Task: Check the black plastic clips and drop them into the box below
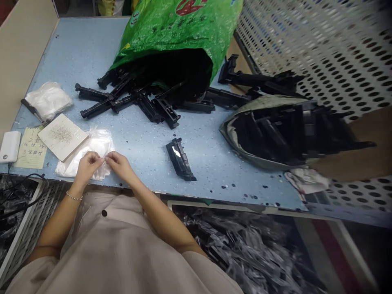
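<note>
Bags [69,165] lie on the counter [141,136], one pinched by left hand [88,164] and right hand [120,165] (fingertips nearly meeting). A black part [180,160] rests apart.

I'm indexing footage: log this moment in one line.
Left hand: pinching at bags | Right hand: same | Lone part: on table, untouched | Green sack: open, black parts at mouth

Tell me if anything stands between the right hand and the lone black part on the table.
Nothing visible does. From the right hand, at the clear bags, bare table runs across to the black part. The other parts lie farther back, by the mouth of the green bag, off that line.
</note>
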Demonstrator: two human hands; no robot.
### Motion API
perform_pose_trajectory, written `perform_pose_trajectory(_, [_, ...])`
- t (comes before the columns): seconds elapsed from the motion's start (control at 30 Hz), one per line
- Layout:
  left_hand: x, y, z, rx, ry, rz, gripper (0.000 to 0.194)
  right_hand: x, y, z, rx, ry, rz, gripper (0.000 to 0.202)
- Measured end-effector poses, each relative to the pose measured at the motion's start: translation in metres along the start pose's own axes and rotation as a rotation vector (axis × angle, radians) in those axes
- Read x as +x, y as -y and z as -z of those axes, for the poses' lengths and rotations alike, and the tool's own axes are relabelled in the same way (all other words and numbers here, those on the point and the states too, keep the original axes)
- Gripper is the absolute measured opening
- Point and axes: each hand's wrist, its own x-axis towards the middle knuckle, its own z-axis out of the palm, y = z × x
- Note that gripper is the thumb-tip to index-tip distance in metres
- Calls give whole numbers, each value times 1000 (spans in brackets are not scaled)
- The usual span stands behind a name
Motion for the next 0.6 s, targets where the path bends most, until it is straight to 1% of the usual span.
perform_pose_trajectory(0.03, [1, -2, 1, 4, -30, -22, 23, -1, -1, 1, -15, -5, 5, 19])
perform_pose_trajectory(0.1, [3, -6, 4, 25, -128, -92, 20, -6, -1, 7, -31, -47, -20, 17])
perform_pose_trajectory(0.13, [3, -8, 6, 52, -173, -140, 17, -9, 0, 14, -38, -74, -44, 17])
perform_pose_trajectory(0.17, [3, -10, 8, 107, -190, -199, 13, -12, 2, 24, -50, -90, -63, 17])
perform_pose_trajectory(0.2, [3, -11, 11, 190, -177, -265, 8, -14, 4, 37, -73, -98, -68, 16])
perform_pose_trajectory(0.23, [2, -12, 14, 292, -136, -330, 6, -17, 7, 54, -108, -110, -49, 14])
perform_pose_trajectory(0.27, [1, -12, 17, 396, -79, -388, 11, -20, 11, 74, -157, -133, -11, 14])
perform_pose_trajectory(0.33, [0, -12, 20, 563, 35, -469, 23, -24, 16, 123, -271, -210, 100, 17])
perform_pose_trajectory(0.37, [-1, -12, 21, 609, 72, -490, 27, -26, 18, 150, -330, -243, 146, 19])
perform_pose_trajectory(0.4, [-2, -12, 21, 634, 98, -497, 31, -28, 18, 178, -377, -226, 175, 17])
perform_pose_trajectory(0.43, [-3, -12, 20, 647, 116, -490, 33, -31, 18, 204, -420, -182, 186, 14])
perform_pose_trajectory(0.5, [-4, -12, 16, 647, 127, -445, 32, -37, 16, 247, -501, -68, 178, 9])
perform_pose_trajectory(0.53, [-5, -12, 14, 637, 128, -419, 30, -42, 16, 263, -525, -19, 167, 7])
perform_pose_trajectory(0.57, [-6, -12, 11, 622, 128, -398, 29, -47, 17, 273, -513, 13, 156, 7])
perform_pose_trajectory(0.6, [-6, -11, 7, 603, 132, -382, 28, -53, 18, 278, -487, 23, 139, 8])
